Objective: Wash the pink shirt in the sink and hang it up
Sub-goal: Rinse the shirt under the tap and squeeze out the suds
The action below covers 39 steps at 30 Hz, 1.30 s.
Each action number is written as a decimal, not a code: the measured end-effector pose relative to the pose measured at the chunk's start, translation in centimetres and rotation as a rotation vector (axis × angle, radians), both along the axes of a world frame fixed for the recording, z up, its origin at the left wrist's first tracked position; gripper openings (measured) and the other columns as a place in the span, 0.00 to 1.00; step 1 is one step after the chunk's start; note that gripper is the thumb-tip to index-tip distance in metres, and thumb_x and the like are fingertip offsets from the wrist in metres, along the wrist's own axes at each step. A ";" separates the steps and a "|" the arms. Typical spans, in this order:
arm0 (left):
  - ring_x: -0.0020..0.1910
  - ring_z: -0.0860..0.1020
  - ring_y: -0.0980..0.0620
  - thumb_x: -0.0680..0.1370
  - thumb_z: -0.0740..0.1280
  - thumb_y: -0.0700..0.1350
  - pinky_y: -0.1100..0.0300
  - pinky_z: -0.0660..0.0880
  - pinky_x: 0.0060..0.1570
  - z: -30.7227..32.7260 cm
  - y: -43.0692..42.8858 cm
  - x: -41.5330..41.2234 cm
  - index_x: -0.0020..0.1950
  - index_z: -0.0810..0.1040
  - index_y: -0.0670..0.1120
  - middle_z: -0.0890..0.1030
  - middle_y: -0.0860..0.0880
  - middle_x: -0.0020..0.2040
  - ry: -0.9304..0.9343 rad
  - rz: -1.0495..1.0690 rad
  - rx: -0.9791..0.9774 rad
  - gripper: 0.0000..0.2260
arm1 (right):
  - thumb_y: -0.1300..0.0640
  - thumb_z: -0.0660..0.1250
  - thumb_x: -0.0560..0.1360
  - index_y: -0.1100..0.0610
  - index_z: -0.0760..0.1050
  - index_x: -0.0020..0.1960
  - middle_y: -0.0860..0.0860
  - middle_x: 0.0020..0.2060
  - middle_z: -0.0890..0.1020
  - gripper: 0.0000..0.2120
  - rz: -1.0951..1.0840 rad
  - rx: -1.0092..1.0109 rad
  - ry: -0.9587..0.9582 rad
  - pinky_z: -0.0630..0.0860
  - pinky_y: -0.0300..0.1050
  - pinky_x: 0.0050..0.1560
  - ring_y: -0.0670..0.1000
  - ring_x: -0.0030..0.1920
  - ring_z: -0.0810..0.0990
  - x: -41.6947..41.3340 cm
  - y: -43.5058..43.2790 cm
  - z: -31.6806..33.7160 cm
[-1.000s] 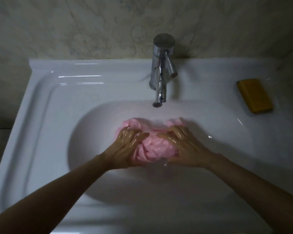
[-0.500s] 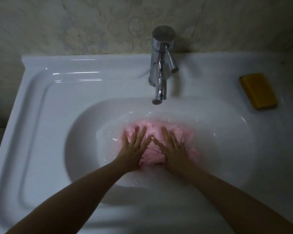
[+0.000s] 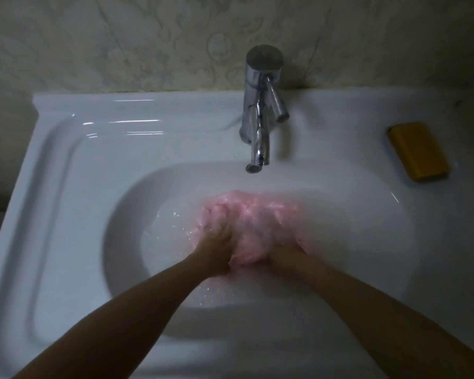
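Right, we're looking down at one white sink (image 3: 66, 187), its basin holding a shallow pool of cloudy water (image 3: 170, 242) flecked with small bubbles. Sitting in that water, a little right of the basin's middle and just in front of the spout, is the one pink shirt (image 3: 260, 222), bunched into a wet lump. One chrome tap (image 3: 257, 127) stands at the back of the sink, and we see no stream coming from it. One yellow-brown bar of soap (image 3: 417, 151) lies on the sink's flat right shoulder, well apart from the action. Now the two bare hands, both down in the basin: the left hand (image 3: 216, 242) is on the shirt's left side with its fingers lost in pink blur, while the right hand (image 3: 283, 253) is half under a fold on the near right side. Both touch the cloth, but with this much blur we cannot tell whether either hand is gripping or just pressing flat. We'd judge the shirt soft, limp, heavy with water and slippery with suds. So we'd gather it in full handfuls to scrub and wring. For hanging, we'd hunt out the shoulders or collar, not a loose edge.
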<state>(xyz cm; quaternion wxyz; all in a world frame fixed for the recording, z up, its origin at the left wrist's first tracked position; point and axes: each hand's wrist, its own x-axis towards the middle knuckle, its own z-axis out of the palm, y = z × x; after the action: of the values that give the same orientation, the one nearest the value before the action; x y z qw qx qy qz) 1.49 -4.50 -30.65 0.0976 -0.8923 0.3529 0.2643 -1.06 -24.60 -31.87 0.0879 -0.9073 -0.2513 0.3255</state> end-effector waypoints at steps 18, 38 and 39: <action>0.55 0.76 0.43 0.74 0.68 0.58 0.52 0.77 0.52 5.0 1.8 -0.4 0.64 0.54 0.45 0.72 0.39 0.61 0.709 1.306 -0.717 0.31 | 0.39 0.75 0.62 0.53 0.71 0.46 0.49 0.39 0.76 0.24 -1.007 0.335 0.380 0.69 0.42 0.34 0.48 0.38 0.75 1.9 -1.4 4.5; 0.64 0.73 0.44 0.75 0.64 0.57 0.54 0.67 0.63 1.4 0.9 -3.9 0.64 0.73 0.46 0.76 0.45 0.63 0.167 0.335 -0.123 0.22 | 0.52 0.73 0.70 0.54 0.81 0.49 0.52 0.50 0.79 0.10 -1.100 0.411 -0.174 0.69 0.40 0.42 0.55 0.49 0.80 0.4 5.3 4.1; 0.64 0.72 0.44 0.75 0.63 0.58 0.53 0.65 0.65 1.1 0.7 -3.9 0.62 0.75 0.47 0.76 0.44 0.62 0.170 0.356 -0.118 0.20 | 0.51 0.72 0.70 0.53 0.80 0.45 0.51 0.47 0.78 0.07 -1.010 0.450 -0.195 0.67 0.40 0.40 0.54 0.47 0.79 -0.5 5.6 4.7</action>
<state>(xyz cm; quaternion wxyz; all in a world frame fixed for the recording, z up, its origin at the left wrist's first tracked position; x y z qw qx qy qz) -2.40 -3.78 -29.60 -0.0332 -0.9192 0.2112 0.3307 -1.60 -19.04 -27.14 0.4007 -0.8997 0.1441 0.0957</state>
